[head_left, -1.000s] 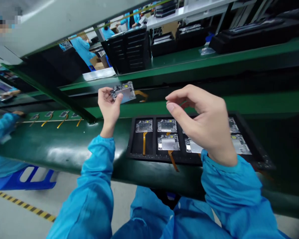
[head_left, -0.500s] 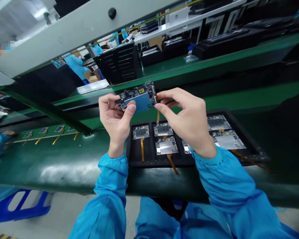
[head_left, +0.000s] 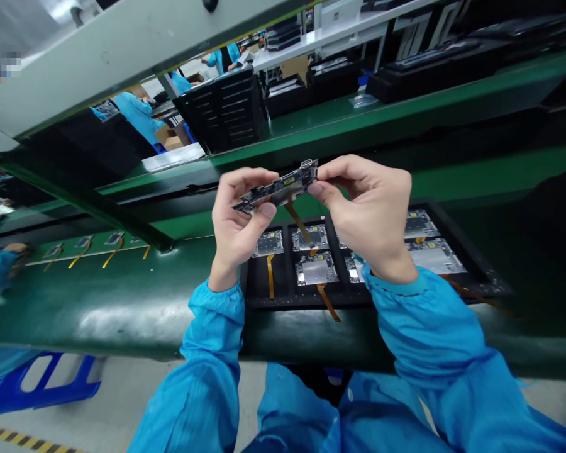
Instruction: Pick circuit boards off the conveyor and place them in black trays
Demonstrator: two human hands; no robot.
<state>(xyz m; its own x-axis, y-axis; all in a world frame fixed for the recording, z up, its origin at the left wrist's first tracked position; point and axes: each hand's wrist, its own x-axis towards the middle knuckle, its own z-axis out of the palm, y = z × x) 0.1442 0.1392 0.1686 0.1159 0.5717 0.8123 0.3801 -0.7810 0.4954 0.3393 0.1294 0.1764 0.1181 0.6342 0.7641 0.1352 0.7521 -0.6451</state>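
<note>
Both hands grip one circuit board (head_left: pixel 278 187) held up between them. The left hand (head_left: pixel 238 229) pinches its left end with closed fingers (head_left: pixel 264 211), and the right hand (head_left: pixel 370 214) closes its fingers (head_left: pixel 317 189) on the right end, so the board shows almost edge-on and its faces are hard to make out. An orange flex cable (head_left: pixel 298 223) hangs from under the board between the two sets of fingers, above the black tray (head_left: pixel 283 300) on the green tabletop (head_left: pixel 122 296) just below them. The right hand and sleeve hide the tray's middle compartments, so only some of its boards (head_left: pixel 316 269) show.
</note>
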